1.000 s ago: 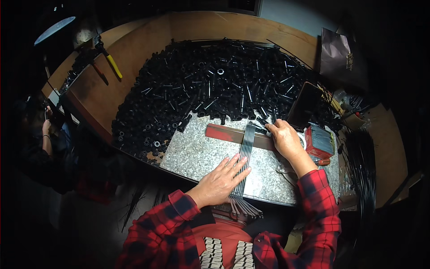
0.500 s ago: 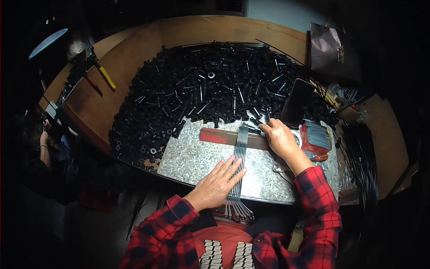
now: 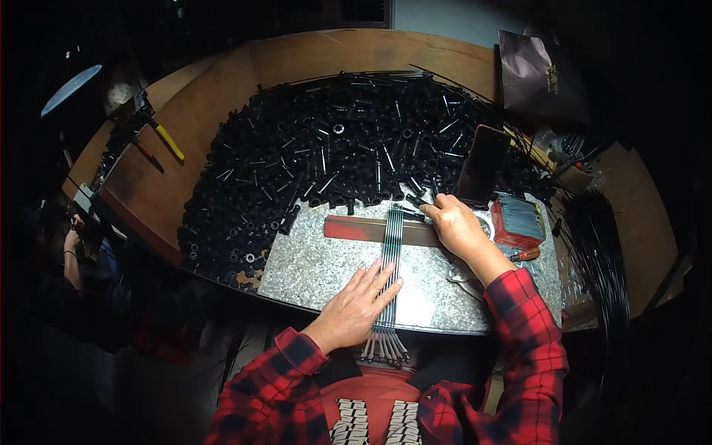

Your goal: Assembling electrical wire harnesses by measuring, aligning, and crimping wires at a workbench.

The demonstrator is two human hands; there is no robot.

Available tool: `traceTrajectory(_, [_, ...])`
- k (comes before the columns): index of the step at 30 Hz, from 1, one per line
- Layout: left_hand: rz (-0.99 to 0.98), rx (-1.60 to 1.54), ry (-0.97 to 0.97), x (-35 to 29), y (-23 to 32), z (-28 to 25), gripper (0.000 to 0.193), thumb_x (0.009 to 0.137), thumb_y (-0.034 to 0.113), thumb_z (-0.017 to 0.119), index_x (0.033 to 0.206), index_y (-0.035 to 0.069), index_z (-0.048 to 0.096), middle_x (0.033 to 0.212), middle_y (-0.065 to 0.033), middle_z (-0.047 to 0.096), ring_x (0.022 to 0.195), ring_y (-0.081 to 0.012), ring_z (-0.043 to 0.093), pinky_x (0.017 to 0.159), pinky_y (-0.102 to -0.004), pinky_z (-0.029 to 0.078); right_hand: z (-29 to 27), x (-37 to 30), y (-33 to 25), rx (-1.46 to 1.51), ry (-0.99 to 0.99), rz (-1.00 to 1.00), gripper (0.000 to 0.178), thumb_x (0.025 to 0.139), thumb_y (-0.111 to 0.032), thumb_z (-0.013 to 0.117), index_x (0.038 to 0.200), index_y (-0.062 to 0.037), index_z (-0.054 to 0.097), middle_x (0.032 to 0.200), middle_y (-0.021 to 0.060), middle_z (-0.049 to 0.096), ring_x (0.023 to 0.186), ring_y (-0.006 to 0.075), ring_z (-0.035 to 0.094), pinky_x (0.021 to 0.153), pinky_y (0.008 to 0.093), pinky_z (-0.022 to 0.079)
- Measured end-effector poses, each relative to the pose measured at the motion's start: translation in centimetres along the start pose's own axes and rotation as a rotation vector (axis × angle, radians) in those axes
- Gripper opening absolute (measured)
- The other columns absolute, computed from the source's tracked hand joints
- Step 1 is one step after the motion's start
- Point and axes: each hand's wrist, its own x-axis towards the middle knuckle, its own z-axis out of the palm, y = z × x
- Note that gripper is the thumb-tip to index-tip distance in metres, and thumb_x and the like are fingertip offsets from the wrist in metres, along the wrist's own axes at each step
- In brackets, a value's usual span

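My left hand (image 3: 350,305) lies flat with fingers spread over a row of thin dark cables (image 3: 392,248), pressing them on the speckled stone slab (image 3: 297,278). The cables run side by side across a red-brown bar (image 3: 354,228), and their pale, bent ends (image 3: 384,345) hang past the slab's near edge. Beyond the bar, at the cables' far ends, my right hand (image 3: 458,228) is closed, its fingertips pinched at a small black tubular part (image 3: 417,201). The fingers partly hide that part.
A large heap of black tubular parts (image 3: 319,148) fills the wooden-walled bench behind the slab. On the right are a dark phone-like slab (image 3: 483,165), a red box of thin strips (image 3: 517,222), a red-handled tool (image 3: 526,254) and hanging black cables (image 3: 604,252). Yellow-handled pliers (image 3: 169,141) hang left. Another person's hand (image 3: 71,239) shows far left.
The whole view has shifted slightly. My left hand stays flat on the cables, and my right hand stays at their far ends with only small finger movement.
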Motion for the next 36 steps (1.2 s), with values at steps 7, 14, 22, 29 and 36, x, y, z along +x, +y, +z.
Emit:
traceTrajectory(7, [0.001,0.001,-0.001,0.0,-0.1,0.0,0.090,0.066,0.034,0.078,0.140,0.003,0.037,0.148,-0.0243,0.028,0.138,-0.0415,0.027,0.112,-0.0492,0.026,0.0,0.0,0.1,0.016,0.002,0.001,0.027,0.078,-0.006,0.054,0.102,-0.0046,0.067,0.087,0.0117,0.058,0.088,0.0277,0.059,0.077,0.0382,0.051])
traceTrajectory(14, [-0.007,0.007,-0.021,0.1,0.1,-0.3,0.086,0.067,0.027,0.077,0.140,0.003,0.038,0.148,-0.0247,0.029,0.138,-0.0416,0.027,0.112,-0.0493,0.026,0.0,0.2,0.0,0.022,0.003,-0.004,0.027,0.079,-0.007,0.054,0.103,-0.0045,0.066,0.088,0.0117,0.058,0.088,0.0276,0.059,0.077,0.0381,0.051])
traceTrajectory(22, [-0.027,-0.084,-0.014,0.2,0.3,-0.6,0.080,0.069,0.017,0.072,0.140,0.003,0.038,0.147,-0.0249,0.030,0.138,-0.0413,0.027,0.112,-0.0495,0.026,0.1,1.0,-0.3,0.072,0.003,-0.035,0.035,0.079,-0.003,0.054,0.111,-0.0076,0.067,0.086,0.0096,0.056,0.086,0.0257,0.057,0.077,0.0353,0.049])
traceTrajectory(29, [-0.037,-0.110,-0.015,0.1,0.3,-0.7,0.081,0.068,0.018,0.073,0.140,0.003,0.038,0.148,-0.0249,0.029,0.139,-0.0411,0.026,0.112,-0.0494,0.026,0.4,1.4,-0.2,0.071,0.001,-0.050,0.034,0.080,-0.003,0.053,0.109,-0.0073,0.068,0.089,0.0092,0.057,0.086,0.0255,0.057,0.078,0.0347,0.049])
traceTrajectory(36, [-0.019,-0.055,-0.006,0.1,0.0,-0.2,0.076,0.068,0.007,0.066,0.140,0.003,0.039,0.147,-0.0254,0.029,0.139,-0.0413,0.026,0.112,-0.0498,0.025,0.5,1.7,-0.1,0.094,-0.006,-0.070,0.036,0.078,0.000,0.053,0.110,-0.0075,0.068,0.089,0.0103,0.057,0.086,0.0263,0.057,0.079,0.0349,0.049])
